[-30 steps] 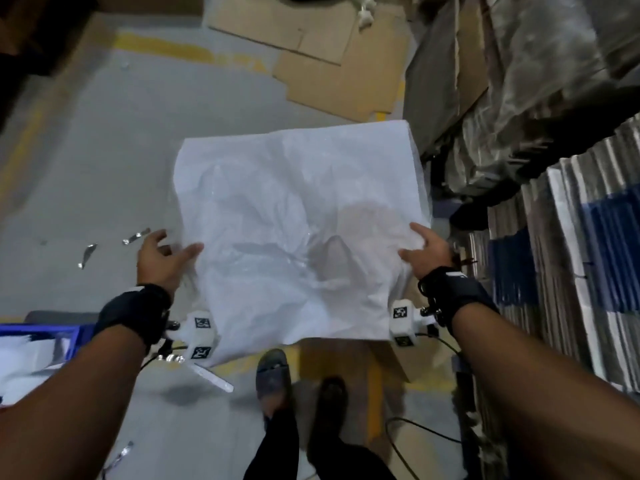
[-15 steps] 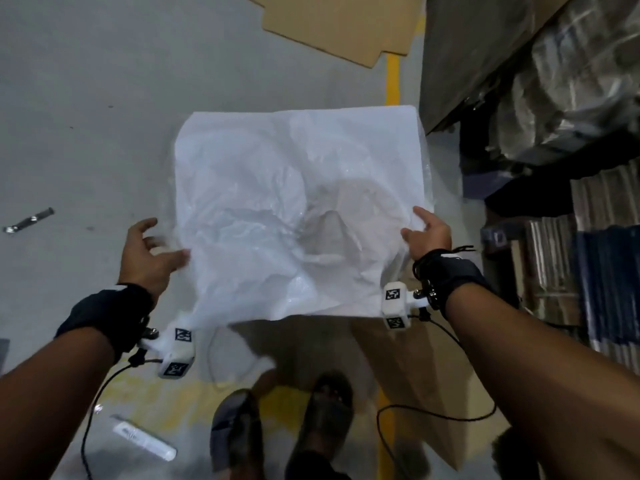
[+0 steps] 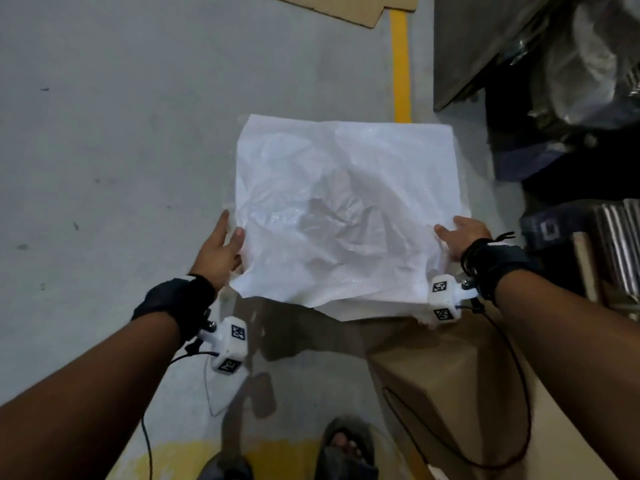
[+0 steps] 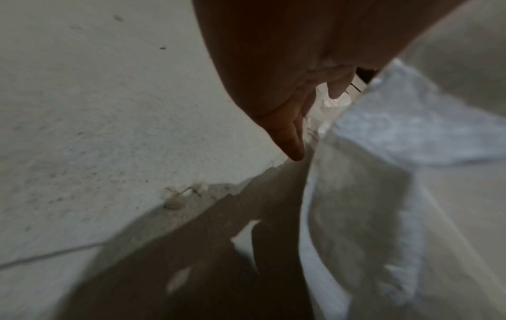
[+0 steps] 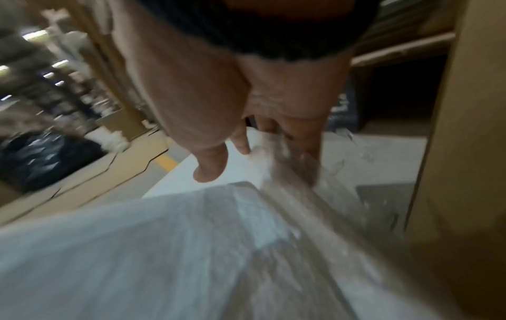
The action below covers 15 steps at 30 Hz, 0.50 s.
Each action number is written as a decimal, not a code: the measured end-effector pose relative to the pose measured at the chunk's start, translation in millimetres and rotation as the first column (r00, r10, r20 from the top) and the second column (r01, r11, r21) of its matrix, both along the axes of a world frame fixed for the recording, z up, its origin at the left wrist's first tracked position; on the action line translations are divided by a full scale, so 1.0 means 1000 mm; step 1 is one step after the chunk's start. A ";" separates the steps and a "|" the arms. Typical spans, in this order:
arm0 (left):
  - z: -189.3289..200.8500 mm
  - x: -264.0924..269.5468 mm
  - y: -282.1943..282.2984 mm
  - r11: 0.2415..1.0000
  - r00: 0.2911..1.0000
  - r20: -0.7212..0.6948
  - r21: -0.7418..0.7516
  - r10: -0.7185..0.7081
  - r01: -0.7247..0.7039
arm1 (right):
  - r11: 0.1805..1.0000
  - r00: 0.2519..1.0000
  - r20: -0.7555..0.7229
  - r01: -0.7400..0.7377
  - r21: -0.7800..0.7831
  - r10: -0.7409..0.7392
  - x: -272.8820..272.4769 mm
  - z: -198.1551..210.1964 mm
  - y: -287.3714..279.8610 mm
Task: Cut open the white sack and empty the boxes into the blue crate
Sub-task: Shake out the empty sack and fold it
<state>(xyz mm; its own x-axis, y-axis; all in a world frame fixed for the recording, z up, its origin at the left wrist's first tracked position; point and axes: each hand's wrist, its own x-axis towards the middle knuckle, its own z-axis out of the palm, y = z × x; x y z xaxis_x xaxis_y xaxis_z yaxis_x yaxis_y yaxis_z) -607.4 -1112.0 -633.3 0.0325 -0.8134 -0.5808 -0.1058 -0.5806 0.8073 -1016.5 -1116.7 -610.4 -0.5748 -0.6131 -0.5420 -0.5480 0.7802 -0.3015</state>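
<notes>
The white sack is flat, crumpled and limp, held up over the grey floor with its shadow beneath it. My left hand is at its left edge, with the thumb on top and the fingers straight along the side. My right hand grips the right edge, the thumb over the top face. A clear plastic liner shows at that edge. The blue crate and the boxes are out of view.
A brown cardboard box stands under the sack's near right corner. Flat cardboard lies far ahead beside a yellow floor line. Shelving with wrapped goods fills the right side. My sandalled feet are at the bottom.
The sack has travelled with both hands away from the blue crate, which has left the view. My left hand has closed in on the sack's left edge.
</notes>
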 end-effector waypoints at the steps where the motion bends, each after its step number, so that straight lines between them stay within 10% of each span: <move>1: -0.002 -0.003 -0.005 0.995 0.993 0.078 -0.020 -0.092 0.094 | 0.995 0.997 -0.037 -0.059 0.082 0.062 0.000 0.002 0.000; 9: 0.002 -0.008 -0.006 0.780 0.713 0.642 -0.279 -0.282 0.560 | 0.756 0.767 -0.042 -0.620 0.208 0.640 0.088 0.019 0.029; 12: -0.011 -0.017 0.013 0.463 0.262 0.806 0.017 -0.531 0.886 | 0.614 0.672 0.082 -0.713 0.337 0.736 0.127 -0.004 0.038; 15: -0.030 -0.022 0.032 0.292 -0.098 0.661 0.454 -0.744 0.842 | 0.582 0.689 0.152 -0.692 0.427 0.708 0.145 -0.033 0.037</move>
